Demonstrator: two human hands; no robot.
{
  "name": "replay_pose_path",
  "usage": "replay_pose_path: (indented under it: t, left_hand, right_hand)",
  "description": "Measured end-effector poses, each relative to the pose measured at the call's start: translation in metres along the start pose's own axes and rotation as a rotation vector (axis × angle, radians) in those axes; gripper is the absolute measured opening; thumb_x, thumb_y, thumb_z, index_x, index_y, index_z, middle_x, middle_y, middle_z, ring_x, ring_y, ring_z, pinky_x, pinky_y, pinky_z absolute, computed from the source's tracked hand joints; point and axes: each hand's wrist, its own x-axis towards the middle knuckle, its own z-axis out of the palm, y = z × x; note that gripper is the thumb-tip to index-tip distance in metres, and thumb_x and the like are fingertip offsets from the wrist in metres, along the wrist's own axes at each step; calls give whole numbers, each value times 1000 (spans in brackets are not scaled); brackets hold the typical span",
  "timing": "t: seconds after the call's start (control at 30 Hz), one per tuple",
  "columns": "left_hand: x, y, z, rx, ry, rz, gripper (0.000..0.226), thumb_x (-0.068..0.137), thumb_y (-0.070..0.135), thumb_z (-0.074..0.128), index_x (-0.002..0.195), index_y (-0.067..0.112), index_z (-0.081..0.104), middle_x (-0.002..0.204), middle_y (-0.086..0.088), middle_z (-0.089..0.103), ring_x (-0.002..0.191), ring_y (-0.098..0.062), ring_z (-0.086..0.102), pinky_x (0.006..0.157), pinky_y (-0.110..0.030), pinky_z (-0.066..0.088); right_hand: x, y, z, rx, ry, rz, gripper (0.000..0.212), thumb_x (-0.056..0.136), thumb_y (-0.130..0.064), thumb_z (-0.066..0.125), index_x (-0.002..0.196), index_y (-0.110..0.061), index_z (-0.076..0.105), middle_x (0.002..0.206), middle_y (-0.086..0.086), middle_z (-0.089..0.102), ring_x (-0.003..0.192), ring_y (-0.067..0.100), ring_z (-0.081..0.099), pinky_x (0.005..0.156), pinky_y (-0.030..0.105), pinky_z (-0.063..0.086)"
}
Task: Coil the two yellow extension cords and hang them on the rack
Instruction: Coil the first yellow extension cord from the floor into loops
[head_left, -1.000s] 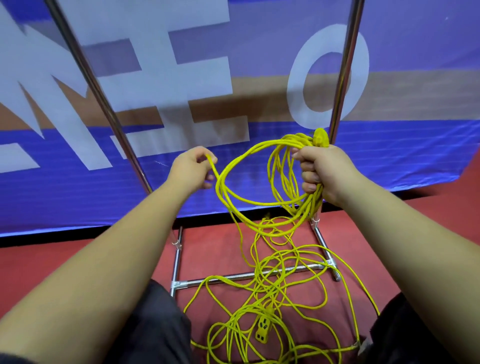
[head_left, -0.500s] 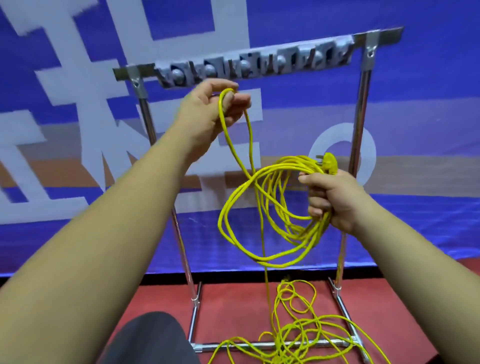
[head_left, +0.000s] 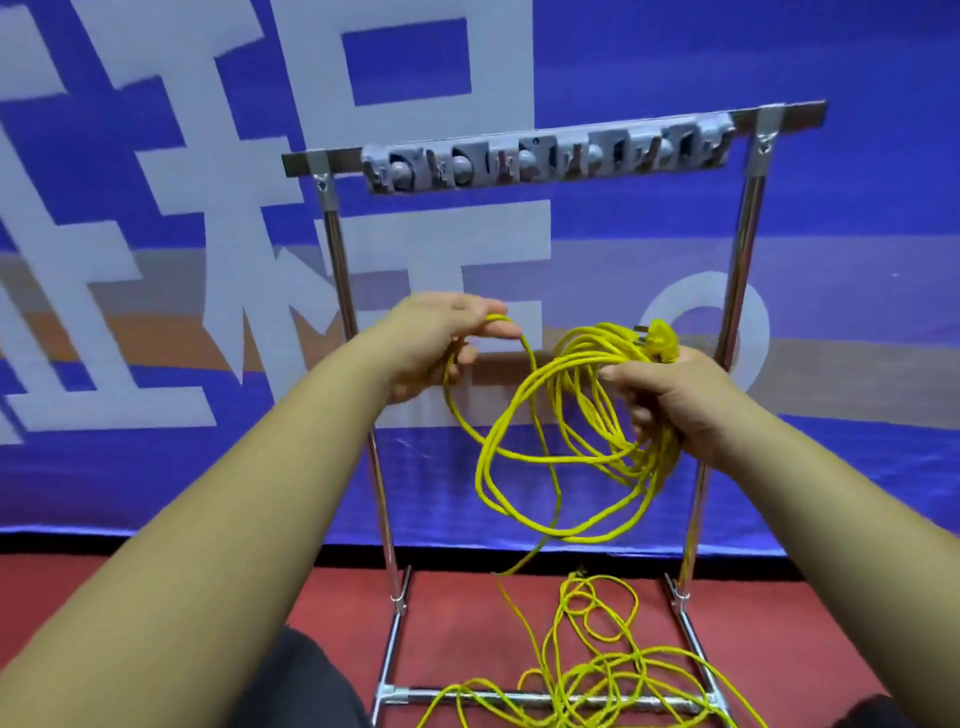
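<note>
While a coil (head_left: 576, 457) of yellow cord is gripped in the right hand (head_left: 670, 395), with the fingers curled round the gathered loops, a single strand (head_left: 537, 410) of the same cord is pinched between the thumb and fingers of the left hand (head_left: 441, 343), which is held just to the left of the coil at about the same height. A yellow plug (head_left: 662, 338) is seen sticking up from the top of the right fist. The loops are hung below the right hand in front of the rack (head_left: 743, 249), between its two uprights, and are kept clear of the floor (head_left: 467, 613). From the left hand the strand is carried down across the loops to a loose tangle (head_left: 597, 670) that is spread on the red floor over the rack's bottom bar. Whether one cord or two are lying in that tangle cannot be told. A grey strip of hooks (head_left: 545, 158) is fixed along the rack's top bar, well above both hands. A blue banner (head_left: 156, 467) with large white characters is stretched behind the rack.
</note>
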Motion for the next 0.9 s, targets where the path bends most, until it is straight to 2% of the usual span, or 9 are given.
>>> replay_pose_path:
  t: [0.1,0.17,0.3,0.47,0.57,0.67,0.77,0.83,0.9]
  left_hand:
    - [-5,-45,-4,282,-77,-7,30,112,16,39,137,12,56,117,-1,77,55,-11,41,54,-23,37]
    - [-8,-67,-4,341,-127,13,31,112,16,38,137,15,57,113,0,78,62,-15,43,57,-24,39]
    - [-7,-97,11,134,-214,113,26,111,10,39,124,15,62,100,-3,76,72,-23,38,62,-26,32]
    - [10,-121,42,-139,-309,25,23,108,9,42,104,14,64,80,-3,65,63,-13,39,62,-28,30]
    - [20,-138,62,-13,-195,20,22,107,12,46,99,12,66,75,-2,64,62,-13,45,60,-26,36]
    - [28,-153,71,366,-36,71,21,106,22,51,104,10,68,83,4,70,66,-9,60,65,-24,49]
    - [35,-163,72,699,171,147,16,103,29,52,96,18,62,82,7,63,75,-14,58,69,-32,42]
    - [35,-163,75,698,267,140,14,98,26,52,91,19,61,78,3,64,74,-21,61,64,-34,44]
    - [33,-165,81,655,138,75,15,91,28,57,86,19,67,76,1,71,76,-22,68,67,-37,56]
  right_hand:
    - [-1,17,9,-70,-2,78,14,93,-5,75,81,-6,68,59,11,58,44,21,53,41,28,49]
    - [0,29,13,-82,-48,113,6,91,-5,77,97,-4,74,75,12,72,65,24,68,58,33,60]
    - [-4,54,12,-116,-148,167,29,91,-9,79,120,-9,74,100,4,80,92,16,75,92,41,61]
    - [-23,88,7,-142,-222,198,28,93,-11,78,121,-10,76,116,17,78,103,22,68,100,41,53]
    - [-26,101,6,-51,-240,226,29,98,-12,71,126,-7,73,119,20,77,113,37,73,104,46,54]
    - [-21,107,8,66,-131,314,11,102,-11,66,101,-1,71,87,19,71,76,37,73,86,55,63]
    - [-12,111,10,32,-22,382,28,103,-19,67,79,-5,64,66,14,60,53,24,62,63,43,63]
    - [-6,114,8,32,34,403,32,103,-21,67,75,-6,63,62,13,58,49,24,59,54,36,59]
    - [1,117,4,30,84,403,30,102,-20,68,76,-7,63,61,11,59,49,23,59,52,34,57]
